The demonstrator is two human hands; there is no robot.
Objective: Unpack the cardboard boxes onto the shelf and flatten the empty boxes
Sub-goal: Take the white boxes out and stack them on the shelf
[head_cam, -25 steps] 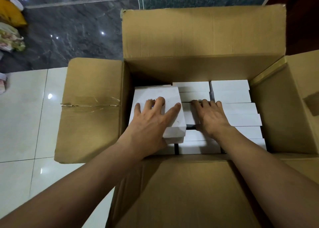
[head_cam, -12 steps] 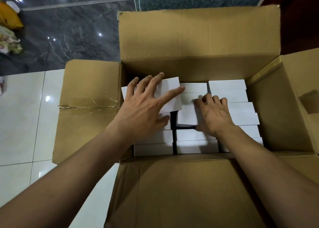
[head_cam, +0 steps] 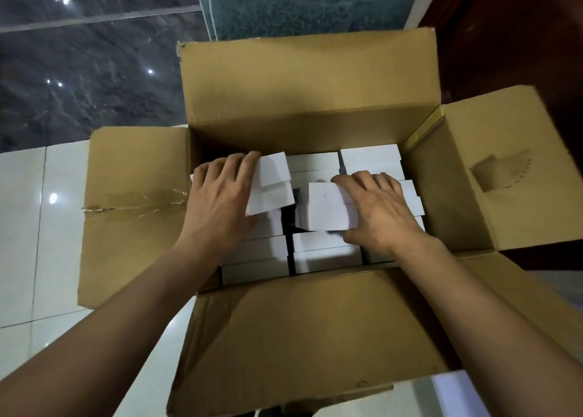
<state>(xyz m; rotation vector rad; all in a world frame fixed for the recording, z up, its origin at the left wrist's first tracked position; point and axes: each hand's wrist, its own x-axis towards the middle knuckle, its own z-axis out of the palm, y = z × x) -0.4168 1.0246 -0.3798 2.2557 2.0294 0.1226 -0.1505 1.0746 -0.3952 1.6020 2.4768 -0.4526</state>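
— Two hands, two grips?
— Yes. My left hand (head_cam: 220,202) curls round a white pack (head_cam: 271,183) at frame centre; my right hand (head_cam: 378,214) pinches another (head_cam: 325,208), both tilted up to clear the carton (head_cam: 299,101).

Above my hands the cardboard box (head_cam: 309,79) stands open, its flaps folded outward. Between my hands a dark gap (head_cam: 288,219) splits the tightly packed white boxes (head_cam: 315,164).

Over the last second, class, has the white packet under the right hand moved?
Yes. The right hand has lifted a white packet clear of its neighbours, towards the cardboard box's left wall.
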